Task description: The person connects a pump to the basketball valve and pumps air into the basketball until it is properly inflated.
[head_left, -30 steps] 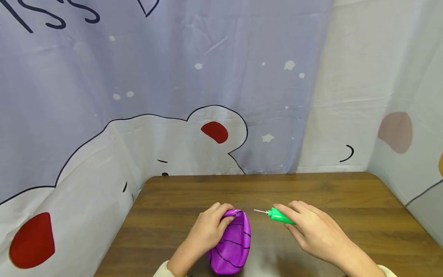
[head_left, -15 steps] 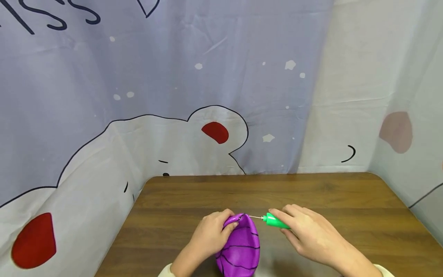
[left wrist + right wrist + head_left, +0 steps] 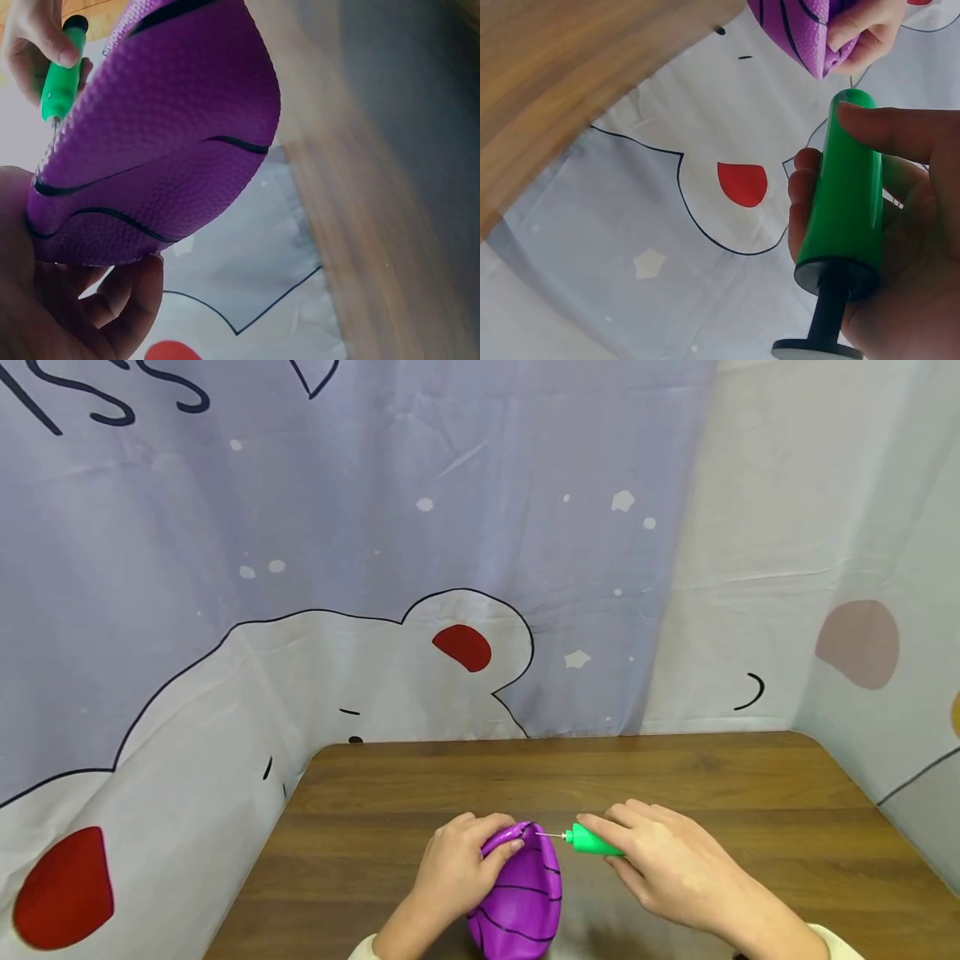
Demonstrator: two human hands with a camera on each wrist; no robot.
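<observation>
A deflated purple ball (image 3: 517,906) with black lines hangs folded in my left hand (image 3: 453,868), whose thumb and fingers pinch its upper edge in the head view. My right hand (image 3: 671,868) grips a green hand pump (image 3: 595,841), its thin needle (image 3: 553,835) pointing left. The needle's tip overlaps the ball's upper edge, close to the left thumb. From the left wrist, the ball's pebbled skin (image 3: 172,112) fills much of the view. The right wrist view shows the pump's black end cap and plunger handle (image 3: 817,350), pushed partly out of the barrel.
Both hands are over a brown wooden table (image 3: 390,785). Behind it hangs a curtain (image 3: 585,568) with a printed white bear and stars, and another cloth wall (image 3: 900,710) stands at the right. A small dark thing (image 3: 738,956) shows at the bottom edge by the right forearm.
The left hand has shifted a little right with the ball, and the right hand has brought the pump left. The gap between needle and ball has closed.
</observation>
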